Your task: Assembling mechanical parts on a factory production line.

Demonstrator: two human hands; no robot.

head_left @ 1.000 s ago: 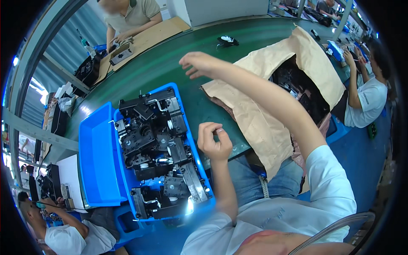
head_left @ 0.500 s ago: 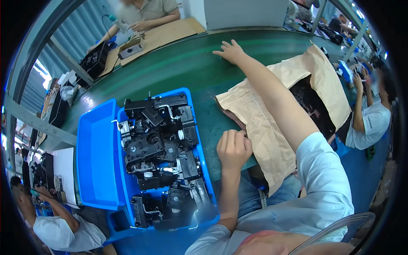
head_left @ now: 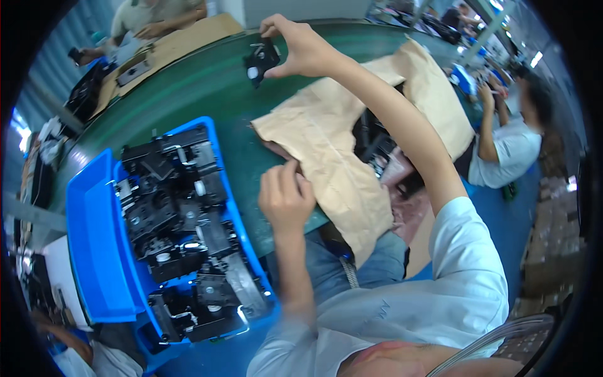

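Observation:
My right hand [head_left: 301, 50] is stretched out over the far side of the green work surface [head_left: 207, 81]. Its thumb and fingers close round a small black mechanical part [head_left: 262, 61] with a white round piece. Nearer to me, my left hand [head_left: 286, 198] is curled with its knuckles up, against the left edge of a brown paper bag [head_left: 323, 144]. Whatever its fingers hold, if anything, is hidden. Through the bag's opening show dark parts and pinkish wrap [head_left: 402, 173]. Left of my left hand, a blue bin [head_left: 242, 235] is full of black mechanical assemblies [head_left: 151, 210].
An empty-looking blue tray [head_left: 94, 226] overlaps the bin's left side. Across the surface a person [head_left: 157, 25] works at a cardboard-covered bench [head_left: 195, 41]. Another person [head_left: 509, 138] sits at the right. A third person's arm [head_left: 66, 339] shows at lower left.
My right hand, empty with spread fingers before, now has the black part between thumb and fingers. The view has shifted, and the bag's contents show more. My left hand stays by the bag's edge.

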